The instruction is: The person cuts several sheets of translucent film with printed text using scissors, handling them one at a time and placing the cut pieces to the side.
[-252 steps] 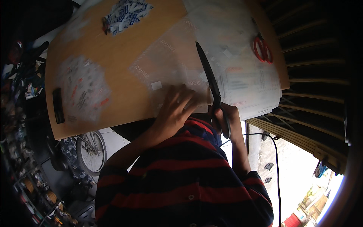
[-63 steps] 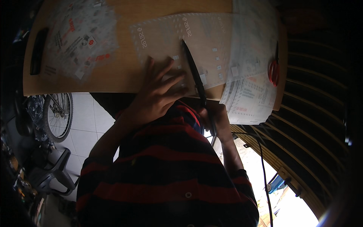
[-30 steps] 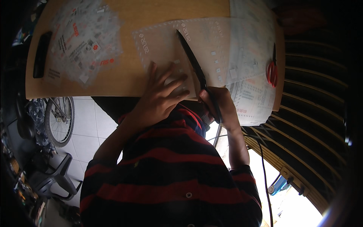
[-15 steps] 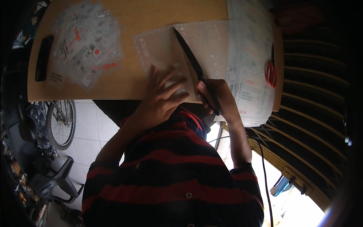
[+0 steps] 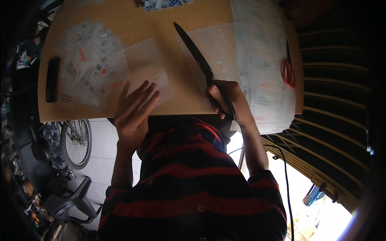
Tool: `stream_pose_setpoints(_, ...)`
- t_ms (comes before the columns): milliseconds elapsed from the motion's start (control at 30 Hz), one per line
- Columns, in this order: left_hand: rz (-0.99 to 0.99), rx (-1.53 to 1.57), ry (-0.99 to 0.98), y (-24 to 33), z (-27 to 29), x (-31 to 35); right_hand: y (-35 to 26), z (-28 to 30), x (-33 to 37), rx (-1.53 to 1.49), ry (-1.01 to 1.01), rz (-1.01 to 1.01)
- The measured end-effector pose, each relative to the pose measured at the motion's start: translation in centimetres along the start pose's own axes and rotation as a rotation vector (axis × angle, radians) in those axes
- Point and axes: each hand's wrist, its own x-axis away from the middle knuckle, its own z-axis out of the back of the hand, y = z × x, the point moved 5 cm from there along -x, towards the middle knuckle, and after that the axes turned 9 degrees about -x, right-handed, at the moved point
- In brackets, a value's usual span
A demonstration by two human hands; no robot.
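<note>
My right hand [image 5: 232, 100] is wrapped round the handles of large black shears [image 5: 195, 52], their blades together and pointing up and to the left over the table. Fingers stretched out, my left hand [image 5: 132, 110] is by the lower edge of a cut piece of translucent printed plastic film [image 5: 146, 68]; whether it touches the film I cannot tell. That piece overlaps the right side of a loose pile of similar pieces [image 5: 86, 64]. Another piece of film [image 5: 203, 46] lies beneath and right of the shears' blades.
Larger sheets of printed film [image 5: 269, 102] cover the table's right side, with red-handled scissors [image 5: 288, 75] on the right edge. A long black object [image 5: 52, 80] rests at the left edge of the wooden table [image 5: 181, 105]. Small packets [image 5: 163, 4] lie at the far edge.
My left hand has moved left, and the cut film has shifted left with it, apart from the other piece. The shears stay in my right hand. The view has tilted slightly.
</note>
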Motion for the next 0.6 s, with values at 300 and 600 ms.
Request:
stream_pose_setpoints(300,0.771,0.979,0.562,-3.8,-0.1,-1.1,4.4,-0.6,6.1,-0.323,-0.045,0.144)
stream_pose_setpoints(600,0.856,0.858,0.343,-1.7,-6.0,1.3,11.0,-1.1,13.2,-0.224,-0.093,-0.021)
